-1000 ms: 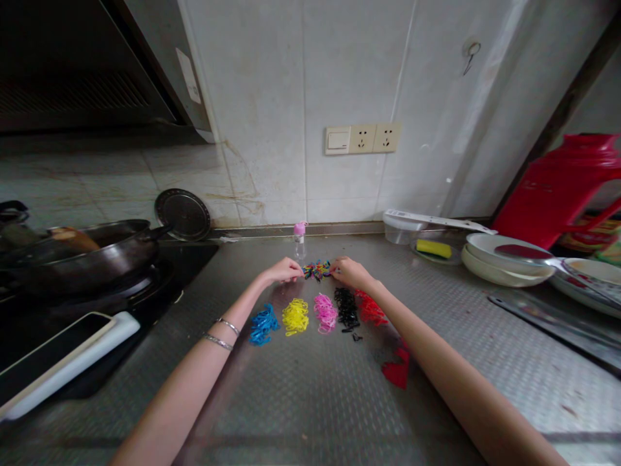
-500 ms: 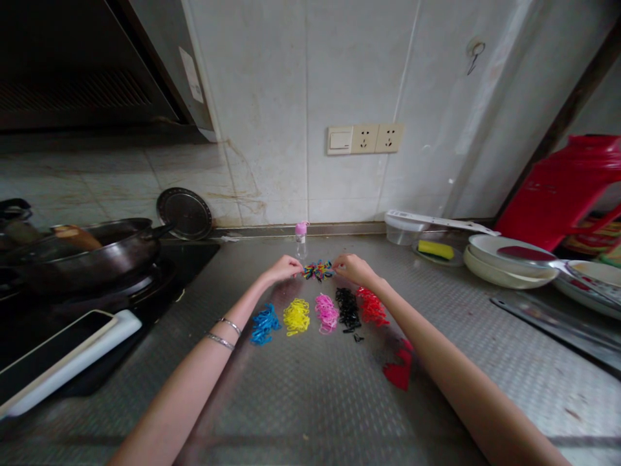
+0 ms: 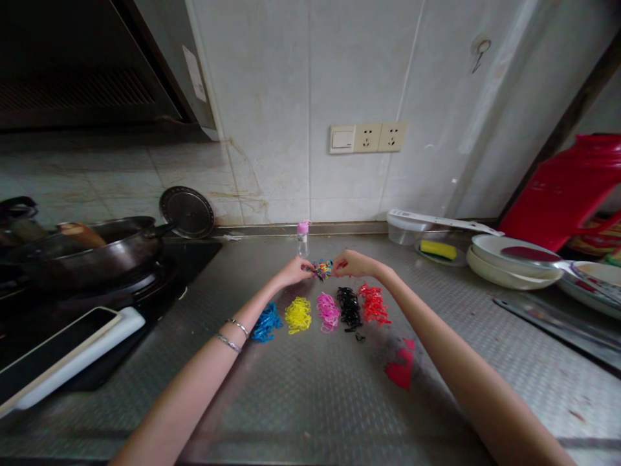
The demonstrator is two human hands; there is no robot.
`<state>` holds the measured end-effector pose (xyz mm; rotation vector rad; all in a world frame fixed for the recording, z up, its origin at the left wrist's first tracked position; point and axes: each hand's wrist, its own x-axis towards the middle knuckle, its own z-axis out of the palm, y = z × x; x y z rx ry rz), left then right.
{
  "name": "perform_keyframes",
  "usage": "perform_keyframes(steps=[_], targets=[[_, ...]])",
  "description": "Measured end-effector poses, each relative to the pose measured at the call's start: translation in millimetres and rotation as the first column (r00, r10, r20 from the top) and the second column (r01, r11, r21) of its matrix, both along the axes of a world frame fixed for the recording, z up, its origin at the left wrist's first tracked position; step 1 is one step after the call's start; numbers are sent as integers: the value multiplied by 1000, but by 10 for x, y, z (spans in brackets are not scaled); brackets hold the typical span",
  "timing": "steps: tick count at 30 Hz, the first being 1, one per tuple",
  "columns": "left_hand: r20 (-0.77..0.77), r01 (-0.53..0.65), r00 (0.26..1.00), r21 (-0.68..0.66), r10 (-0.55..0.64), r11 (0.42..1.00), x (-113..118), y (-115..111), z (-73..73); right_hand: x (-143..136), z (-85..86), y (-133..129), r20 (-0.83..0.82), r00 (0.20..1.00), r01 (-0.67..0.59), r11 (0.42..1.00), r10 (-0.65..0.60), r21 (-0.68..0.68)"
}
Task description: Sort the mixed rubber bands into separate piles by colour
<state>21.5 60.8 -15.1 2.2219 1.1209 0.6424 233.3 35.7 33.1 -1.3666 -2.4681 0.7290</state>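
A small mixed pile of coloured rubber bands [image 3: 322, 269] lies on the steel counter [image 3: 291, 401] between my hands. My left hand [image 3: 297, 270] has its fingertips closed at the pile's left side. From the right, my right hand [image 3: 358, 263] pinches at the pile's edge; exactly how many bands each hand holds is too small to see. Nearer to me is a row of sorted heaps: blue bands [image 3: 266, 323], partly behind my left forearm, yellow bands [image 3: 297, 315], pink bands [image 3: 328, 313], black bands [image 3: 350, 308] and red bands [image 3: 374, 304].
A clear bottle with a pink cap [image 3: 303, 238] stands behind the pile. On the left are a pan [image 3: 111, 249] and a phone-like device [image 3: 63, 356]. To the right stand a yellow sponge [image 3: 438, 249], stacked bowls [image 3: 509, 275], a knife [image 3: 557, 330] and a red thermos [image 3: 557, 194].
My left hand has moved right, closer to my right hand, and the mixed pile looks narrower. My left forearm now covers part of the blue heap. The view has shifted slightly.
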Motion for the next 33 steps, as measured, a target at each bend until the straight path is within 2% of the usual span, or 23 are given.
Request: perform_keyframes(steps=[3,7,9,13,17,30,33], targets=[[-101,15,995,81,-7,997,50,-72,19,-65,33,-76,-5,999,-49,990,49,-131],[-194,-3,980,176,38,984,73,-117,24,-119,-2,-118,26,989,-132,938,148,-320],[-221,-12,974,196,56,980,74,-117,17,-116,-12,-117,32,986,-141,922,164,-360],[-233,-11,971,207,60,978,70,-105,-4,-63,11,-96,15,992,-113,955,122,-275],[-228,-14,971,217,64,976,63,-106,-17,10,-1,-47,-31,999,-33,980,28,-196],[-290,-87,942,282,171,955,116,-217,17,236,-293,174,-40,989,138,989,-141,-59],[-238,-102,958,230,158,968,101,-208,59,258,-306,182,-24,986,161,986,-162,-50]])
